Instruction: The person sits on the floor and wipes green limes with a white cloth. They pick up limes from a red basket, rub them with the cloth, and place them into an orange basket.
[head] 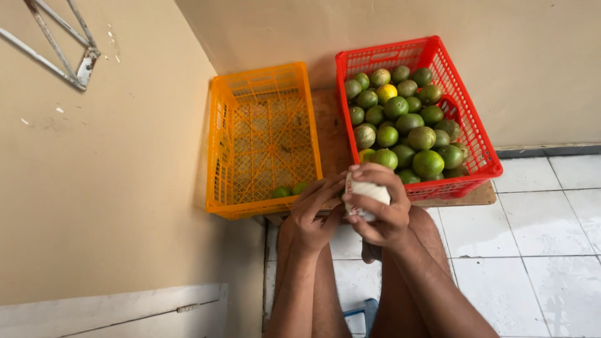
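1. The right hand (pixel 379 209) is wrapped around a white cloth (pixel 369 193), fingers curled over its top and thumb side, so the grip is closed on the cloth.
2. Whether a fruit sits inside the cloth cannot be told; only the white fabric shows between the fingers.
3. The left hand (pixel 313 216) comes in from the left, its fingers stretched toward the cloth, their tips touching its near edge. Its fingers are loosely spread rather than clamped; whether it truly grips anything cannot be told.
4. Both hands meet just in front of the red crate (pixel 476 147), over the person's bare knees.
5. The red crate stands on the right, against the wall, and is heaped with limes (pixel 407 122), mostly green, one of them yellow near the back.
6. The orange crate (pixel 219 150) stands just beside it on the left, nearly bare, with two green limes (pixel 289 189) in its near corner.
7. Both crates rest on a wooden board (pixel 328 131), which shows between them and under the red crate's front edge.
8. White floor tiles (pixel 538 238) lie to the right.
9. A beige wall (pixel 100 188) rises on the left, with a metal bracket (pixel 69 44) fixed to it near the top.
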